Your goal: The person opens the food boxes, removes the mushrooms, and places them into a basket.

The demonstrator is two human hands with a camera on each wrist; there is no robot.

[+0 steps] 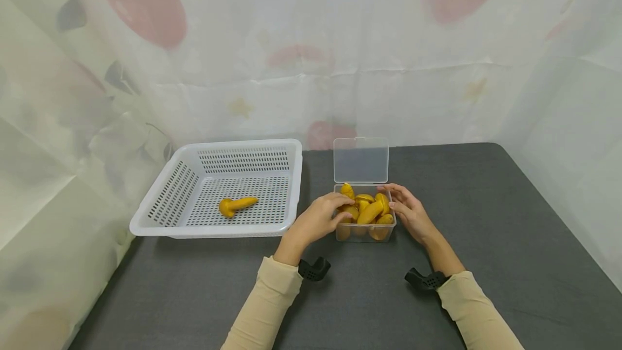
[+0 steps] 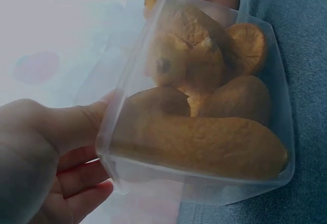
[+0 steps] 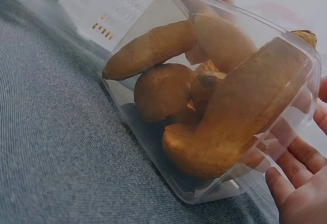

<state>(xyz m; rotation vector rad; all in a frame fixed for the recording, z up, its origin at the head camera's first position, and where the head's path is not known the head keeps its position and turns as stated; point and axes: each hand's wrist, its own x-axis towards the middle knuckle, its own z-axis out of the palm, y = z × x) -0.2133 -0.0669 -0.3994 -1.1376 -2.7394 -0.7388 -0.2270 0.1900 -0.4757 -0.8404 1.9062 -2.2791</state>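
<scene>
A clear plastic box [image 1: 363, 234], its lid [image 1: 360, 161] raised at the back, is filled with several yellow-brown toy mushrooms [image 1: 370, 213]. My left hand [image 1: 318, 219] reaches over the box's left rim, fingers loosely bent above the mushrooms. In the left wrist view its thumb side lies along the rim, with no mushroom visibly pinched. At the right wall my right hand [image 1: 412, 215] rests with relaxed fingers against the box's side and back corner. Through the right wrist view, mushrooms [image 3: 235, 101] lean against the clear wall beside the spread fingers.
Left of the box stands a white slotted basket [image 1: 291, 177] with one yellow mushroom [image 1: 238, 206] lying in it. Both containers are on a dark grey table [image 1: 486, 204]. A patterned curtain [image 1: 389, 42] hangs behind the table and along its sides.
</scene>
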